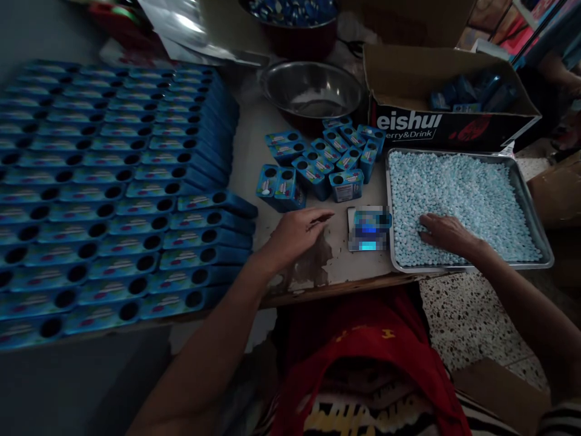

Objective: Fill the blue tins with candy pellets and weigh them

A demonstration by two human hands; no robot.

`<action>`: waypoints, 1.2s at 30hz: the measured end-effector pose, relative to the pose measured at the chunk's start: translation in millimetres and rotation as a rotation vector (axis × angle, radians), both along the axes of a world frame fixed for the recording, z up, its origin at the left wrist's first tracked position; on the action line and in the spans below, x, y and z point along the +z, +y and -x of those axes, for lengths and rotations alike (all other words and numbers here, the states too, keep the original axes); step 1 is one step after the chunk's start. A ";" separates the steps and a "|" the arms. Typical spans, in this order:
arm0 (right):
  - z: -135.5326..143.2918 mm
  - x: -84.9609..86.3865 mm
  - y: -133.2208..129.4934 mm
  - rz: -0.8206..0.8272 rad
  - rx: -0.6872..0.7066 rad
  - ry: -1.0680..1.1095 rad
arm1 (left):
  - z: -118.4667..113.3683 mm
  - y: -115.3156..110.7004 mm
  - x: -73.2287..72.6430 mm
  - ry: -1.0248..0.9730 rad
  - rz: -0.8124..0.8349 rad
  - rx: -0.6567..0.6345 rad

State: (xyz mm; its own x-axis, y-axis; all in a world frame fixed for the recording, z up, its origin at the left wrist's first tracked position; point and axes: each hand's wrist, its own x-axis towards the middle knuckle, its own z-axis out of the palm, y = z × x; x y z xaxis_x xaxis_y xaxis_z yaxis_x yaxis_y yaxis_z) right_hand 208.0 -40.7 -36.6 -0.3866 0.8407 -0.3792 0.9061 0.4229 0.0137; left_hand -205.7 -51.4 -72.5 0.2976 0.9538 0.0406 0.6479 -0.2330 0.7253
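My left hand (299, 236) hovers over the table's front part, fingers stretched to the right and slightly apart from the thumb, with nothing visible in it. Just beyond it stand two blue boxes with round dark holes (276, 184) side by side. My right hand (447, 235) is in the metal tray (394, 242) of small pale blue pellets (472, 188). Its fingers are bent together, their tips sunk among the pellets, so what they grasp is partly hidden. Between my hands lies a phone (368, 229) with a blurred, lit screen.
Dense rows of blue boxes (136, 206) cover the left side. Several loose boxes (336, 151) stand mid-table, before a steel bowl (313, 91). A cardboard carton (408, 91) holding blue boxes is behind the tray. A dark red basin (295, 39) stands at the back.
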 end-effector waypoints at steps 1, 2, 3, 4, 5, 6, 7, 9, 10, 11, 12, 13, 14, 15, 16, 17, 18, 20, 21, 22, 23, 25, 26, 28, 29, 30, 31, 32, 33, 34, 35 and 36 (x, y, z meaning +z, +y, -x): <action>-4.2 -0.9 2.0 0.009 -0.058 0.079 | 3.3 -5.2 2.2 0.000 0.002 0.021; -8.3 -1.9 3.7 0.013 -0.135 0.187 | 4.9 -9.0 4.3 -0.002 0.002 0.036; -12.0 -2.9 5.2 0.011 -0.236 0.332 | 4.9 -11.6 6.3 -0.005 0.001 0.045; -14.9 -3.8 6.3 0.015 -0.363 0.510 | 3.6 -13.2 8.2 -0.010 0.000 0.045; -16.9 -4.4 7.1 0.026 -0.505 0.709 | 1.1 -13.9 10.2 -0.015 -0.001 0.042; -18.1 -4.8 7.7 0.049 -0.649 0.914 | -2.2 -14.2 12.1 -0.019 -0.004 0.036; -18.5 -4.9 8.0 0.089 -0.782 1.103 | -6.0 -14.1 14.0 -0.022 -0.007 0.030; -18.3 -4.2 8.0 0.185 -0.973 1.377 | -14.4 -13.3 17.2 -0.028 -0.019 0.023; -18.1 -3.6 7.6 0.231 -1.018 1.447 | -18.4 -12.9 18.4 -0.031 -0.029 0.021; -18.2 -2.8 6.9 0.267 -1.035 1.479 | -22.2 -12.4 19.2 -0.034 -0.039 0.017; -18.7 -1.9 6.1 0.297 -1.028 1.482 | -25.7 -12.1 19.7 -0.036 -0.047 0.012; -19.6 -0.9 5.1 0.315 -1.001 1.462 | -28.9 -11.7 19.7 -0.039 -0.051 0.005; -21.0 0.2 4.0 0.320 -0.957 1.424 | -31.7 -11.5 19.4 -0.042 -0.051 0.000; -22.8 1.4 3.1 0.313 -0.901 1.366 | -34.4 -11.3 18.6 -0.047 -0.044 -0.003; -24.7 2.9 2.4 0.285 -0.836 1.284 | -37.0 -11.2 17.5 -0.057 -0.032 -0.004; -26.4 4.7 1.9 0.236 -0.763 1.179 | -39.7 -11.1 15.8 -0.070 -0.017 -0.005; -27.7 6.6 1.7 0.172 -0.684 1.059 | -42.6 -11.0 13.5 -0.088 0.001 -0.004; -27.5 10.9 2.3 0.059 -0.515 0.828 | -49.5 -10.7 7.3 -0.144 0.035 0.014; -25.8 13.0 3.0 0.029 -0.442 0.745 | -53.6 -10.3 3.4 -0.185 0.052 0.030; -22.9 14.9 3.9 0.022 -0.389 0.693 | -58.1 -9.8 -0.7 -0.235 0.073 0.044; -19.2 16.6 5.1 0.040 -0.357 0.668 | -63.0 -9.0 -4.7 -0.290 0.101 0.058; -10.2 20.5 8.2 0.121 -0.345 0.685 | -73.1 -6.0 -10.1 -0.398 0.174 0.068; -5.7 23.3 10.2 0.170 -0.351 0.715 | -78.2 -3.6 -10.4 -0.443 0.207 0.069; 2.3 33.3 14.6 0.241 -0.356 0.790 | -88.2 3.3 -5.0 -0.489 0.206 0.078; 5.6 41.1 17.1 0.254 -0.345 0.827 | -93.2 7.8 0.7 -0.491 0.168 0.079; 8.6 50.8 19.6 0.248 -0.324 0.858 | -98.3 12.8 7.9 -0.481 0.115 0.069; 11.4 62.3 22.1 0.228 -0.291 0.875 | -103.6 18.0 15.7 -0.467 0.057 0.052; 14.2 75.0 24.6 0.194 -0.246 0.876 | -109.4 23.0 23.3 -0.453 0.007 0.029; 17.0 88.1 26.8 0.154 -0.196 0.857 | -115.7 27.7 29.9 -0.442 -0.029 0.004; 19.9 101.0 28.9 0.109 -0.146 0.818 | -122.4 31.6 34.9 -0.438 -0.050 -0.019; 22.8 112.7 30.6 0.063 -0.102 0.763 | -129.6 34.7 37.7 -0.444 -0.061 -0.032; 25.4 122.8 32.1 0.025 -0.064 0.699 | -137.0 36.8 38.4 -0.458 -0.065 -0.040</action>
